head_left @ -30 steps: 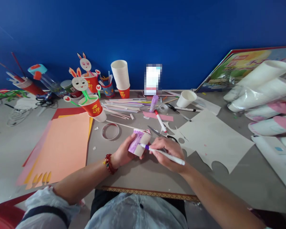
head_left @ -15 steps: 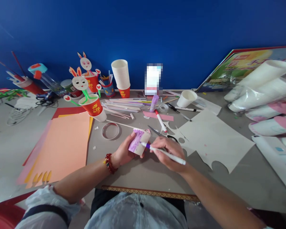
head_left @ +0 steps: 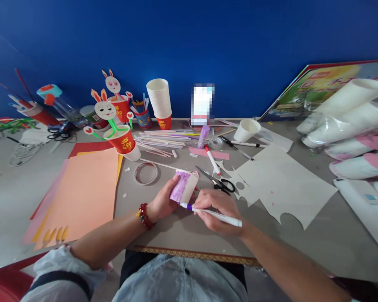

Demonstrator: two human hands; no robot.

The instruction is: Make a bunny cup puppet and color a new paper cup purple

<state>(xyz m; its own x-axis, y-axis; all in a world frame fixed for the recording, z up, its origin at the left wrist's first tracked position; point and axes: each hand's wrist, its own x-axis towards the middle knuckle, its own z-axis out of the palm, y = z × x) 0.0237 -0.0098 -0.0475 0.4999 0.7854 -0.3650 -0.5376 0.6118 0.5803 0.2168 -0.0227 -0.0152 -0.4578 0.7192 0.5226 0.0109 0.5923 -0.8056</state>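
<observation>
Craft workspace, coloured paper [head_left: 85, 193], scissors [head_left: 219, 185], 2 paper rabbits [head_left: 106, 110]

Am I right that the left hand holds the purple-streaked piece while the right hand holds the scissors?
Not quite: the head view shows the right hand holding a marker; the scissors lie on the table. The left hand does hold the piece.

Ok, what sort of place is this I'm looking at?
Probably a craft room or workshop, judging by the scissors by the cut white paper, the rabbit figures on red cups, and the marker in the right hand.
</observation>
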